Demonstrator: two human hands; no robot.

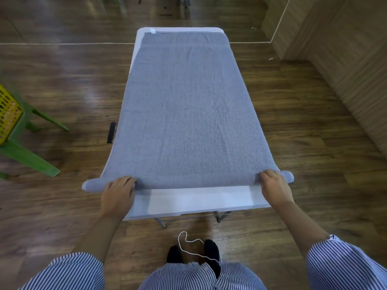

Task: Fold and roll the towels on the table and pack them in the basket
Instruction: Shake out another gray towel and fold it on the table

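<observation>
A wooden floor [62, 84] is spreading out on every side of both hands. Ahead of the hands a white table [196, 198] is standing, and a grey towel [186, 105] is lying flat along nearly its whole length, stretching away from the fingertips to the far edge. The towel's near end is curling into a thin roll — the roll is running crosswise from beyond the left hand [118, 195] to beyond the right hand [274, 188], sticking out past both of them. Each hand is resting palm-down on that rolled edge with its fingers curving over the cloth and pressing on it, the two hands sitting well apart. A bare strip of table is showing between the hands, on the near side of the roll. Far out past the left hand, a yellow basket [8, 114] is sitting on a green stool [25, 151]. Below the hands, striped sleeves [69, 271] are covering the upper arms.
</observation>
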